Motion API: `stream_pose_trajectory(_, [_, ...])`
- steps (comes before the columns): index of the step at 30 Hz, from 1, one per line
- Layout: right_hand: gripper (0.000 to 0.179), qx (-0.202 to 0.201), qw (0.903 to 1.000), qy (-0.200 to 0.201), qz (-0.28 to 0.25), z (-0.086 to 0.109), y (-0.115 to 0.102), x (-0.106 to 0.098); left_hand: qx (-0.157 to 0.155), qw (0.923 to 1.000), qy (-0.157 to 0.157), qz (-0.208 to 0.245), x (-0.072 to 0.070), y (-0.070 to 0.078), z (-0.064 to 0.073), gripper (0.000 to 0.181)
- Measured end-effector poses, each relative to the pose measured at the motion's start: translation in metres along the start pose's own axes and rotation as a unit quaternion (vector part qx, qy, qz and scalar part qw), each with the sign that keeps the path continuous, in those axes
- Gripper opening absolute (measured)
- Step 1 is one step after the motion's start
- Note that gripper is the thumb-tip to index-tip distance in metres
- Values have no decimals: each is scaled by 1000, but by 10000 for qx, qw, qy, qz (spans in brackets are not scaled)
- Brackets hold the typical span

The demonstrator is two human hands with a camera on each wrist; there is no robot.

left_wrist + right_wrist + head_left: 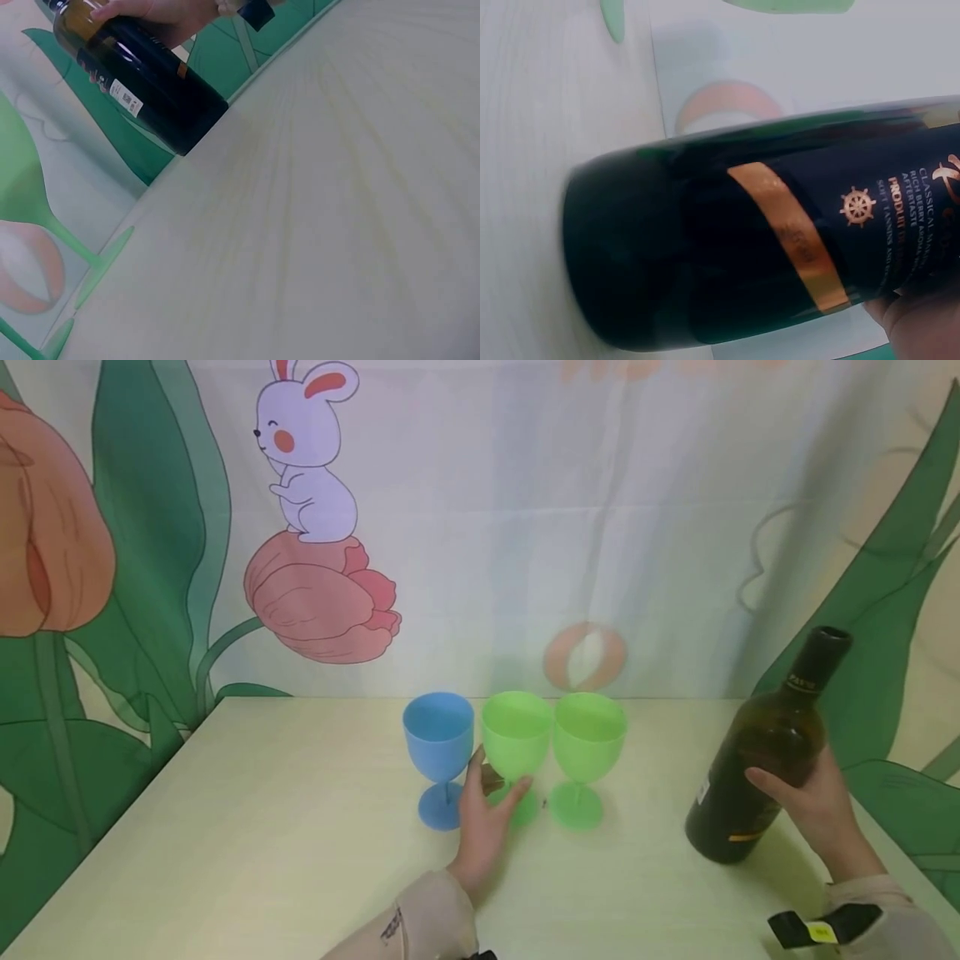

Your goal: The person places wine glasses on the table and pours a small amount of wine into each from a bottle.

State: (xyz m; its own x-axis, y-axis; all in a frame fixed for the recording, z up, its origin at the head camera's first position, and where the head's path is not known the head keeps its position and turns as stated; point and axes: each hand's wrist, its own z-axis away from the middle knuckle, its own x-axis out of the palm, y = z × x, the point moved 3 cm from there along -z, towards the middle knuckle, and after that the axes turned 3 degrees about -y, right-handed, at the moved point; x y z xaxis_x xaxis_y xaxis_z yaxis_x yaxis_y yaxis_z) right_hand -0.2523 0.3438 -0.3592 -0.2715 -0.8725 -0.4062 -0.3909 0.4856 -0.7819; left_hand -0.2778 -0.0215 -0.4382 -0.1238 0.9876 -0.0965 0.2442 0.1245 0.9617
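Observation:
Three plastic goblets stand side by side: a blue goblet (439, 745) at the left, a middle green goblet (516, 735), and another green goblet (589, 739) at the right. My left hand (482, 827) holds the middle one low at its stem, thumb on the right side and fingers partly hidden behind it. At the right, my right hand (821, 806) grips a dark wine bottle (761, 768) round its body. The bottle leans, neck to the right. Its black label with an orange band (791, 232) shows in the right wrist view.
A pale table (247, 827) carries everything. Behind it hangs a printed cloth (480, 527) with a rabbit and tulips. A dark strap with a yellow tag (822, 932) sits on the right sleeve.

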Motion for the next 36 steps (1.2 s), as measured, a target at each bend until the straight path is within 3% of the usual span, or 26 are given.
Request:
stream_pose_trajectory(7, [85, 179, 9998, 59, 23, 1, 2, 4, -53, 9995, -112, 301, -1, 4, 3, 71])
stream_pose_trajectory(20, [81, 261, 9985, 436, 221, 2, -8, 6, -3, 9981, -197, 584, 6, 6, 4, 70])
stream_pose_trajectory(28, [89, 368, 9950, 29, 925, 1, -22, 8, -41, 9984, -171, 534, 5, 5, 4, 68])
stream_pose_trajectory(36, [95, 243, 9838, -787, 1591, -8, -59, 13, -73, 9987, -149, 477, 1, 3, 1, 67])
